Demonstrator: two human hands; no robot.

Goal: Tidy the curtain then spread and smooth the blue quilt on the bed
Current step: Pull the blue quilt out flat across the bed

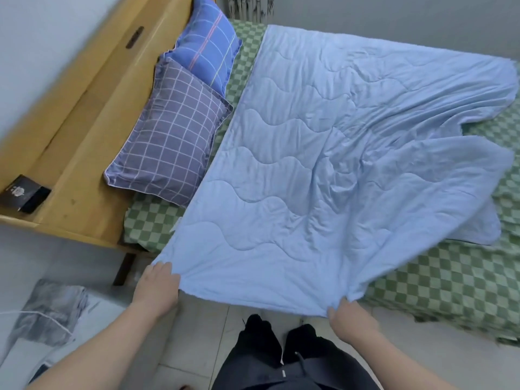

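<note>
Gripping the near edge of the blue quilt (323,153), the left hand (156,288) pinches 1 corner while the right hand (351,319) closes its grip further along the same hem. Beyond both grips the quilt lies bunched across the bed (450,280). Best to pull both grips evenly and keep the hem taut so the far folds flatten.

Quilt (323,164) hides fingers of both hands; curtain (250,8) cut by top edge.
</note>
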